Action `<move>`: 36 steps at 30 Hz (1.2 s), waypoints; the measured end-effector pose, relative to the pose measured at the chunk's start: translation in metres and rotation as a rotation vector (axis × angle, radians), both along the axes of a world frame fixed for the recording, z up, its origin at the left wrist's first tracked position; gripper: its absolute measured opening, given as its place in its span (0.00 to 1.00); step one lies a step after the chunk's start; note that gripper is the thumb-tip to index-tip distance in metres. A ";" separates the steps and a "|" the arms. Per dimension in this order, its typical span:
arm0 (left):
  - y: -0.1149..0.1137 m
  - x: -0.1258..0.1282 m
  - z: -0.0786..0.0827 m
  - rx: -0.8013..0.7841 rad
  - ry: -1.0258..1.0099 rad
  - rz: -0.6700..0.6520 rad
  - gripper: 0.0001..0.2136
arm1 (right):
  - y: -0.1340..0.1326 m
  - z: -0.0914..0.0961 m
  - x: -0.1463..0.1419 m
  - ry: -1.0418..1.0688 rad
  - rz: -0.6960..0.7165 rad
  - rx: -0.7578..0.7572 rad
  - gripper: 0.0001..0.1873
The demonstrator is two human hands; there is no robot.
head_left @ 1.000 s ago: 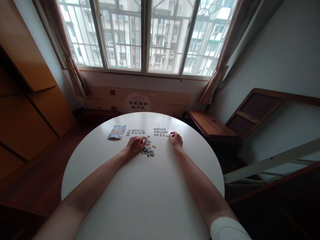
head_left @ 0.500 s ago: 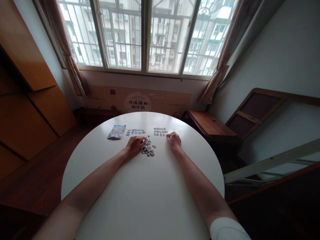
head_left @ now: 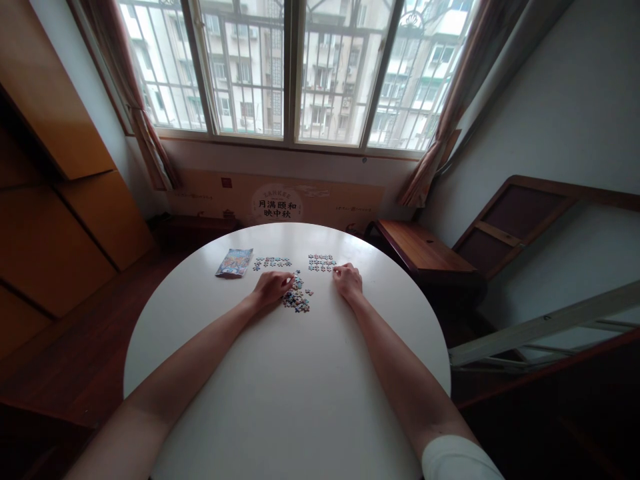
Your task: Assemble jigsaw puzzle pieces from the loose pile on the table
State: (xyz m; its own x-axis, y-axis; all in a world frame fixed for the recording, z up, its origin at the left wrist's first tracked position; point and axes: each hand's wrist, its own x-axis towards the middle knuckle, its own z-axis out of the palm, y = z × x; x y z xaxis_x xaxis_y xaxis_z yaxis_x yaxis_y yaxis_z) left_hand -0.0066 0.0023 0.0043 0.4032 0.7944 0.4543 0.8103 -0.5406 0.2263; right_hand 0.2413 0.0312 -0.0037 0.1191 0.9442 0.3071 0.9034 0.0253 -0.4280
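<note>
My left hand [head_left: 273, 287] rests on the white round table with its fingers curled together, just left of a loose heap of jigsaw pieces [head_left: 297, 302]. What its fingertips hold, if anything, is too small to make out. My right hand [head_left: 349, 280] pinches at the right end of neat rows of jigsaw pieces [head_left: 321, 262]; a small jigsaw piece shows at its fingertips. More jigsaw pieces [head_left: 273, 262] lie spread in loose rows beyond my left hand. Left of them lies a flat, colourful printed packet [head_left: 235, 263].
The white table [head_left: 290, 387] fills the middle of the view. A wooden bench-like seat [head_left: 423, 247] stands beyond its right edge, and orange-brown cabinets [head_left: 105, 220] are on the left. Barred windows [head_left: 250, 73] and tied curtains [head_left: 153, 150] are behind.
Both hands keep the same place and pose over the pieces. The whole view has shifted very slightly.
</note>
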 end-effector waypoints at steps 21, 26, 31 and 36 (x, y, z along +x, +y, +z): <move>0.000 0.000 0.000 -0.026 -0.042 0.021 0.13 | -0.009 0.009 -0.023 0.124 0.080 0.136 0.13; 0.001 -0.001 0.000 -0.033 -0.033 0.026 0.13 | -0.014 0.004 -0.049 0.230 0.372 0.114 0.09; 0.001 -0.001 0.000 -0.043 -0.043 0.021 0.13 | -0.014 -0.002 -0.053 0.392 0.510 0.008 0.10; 0.002 -0.001 -0.001 -0.056 -0.030 -0.014 0.13 | -0.010 -0.004 -0.047 0.414 0.504 0.010 0.10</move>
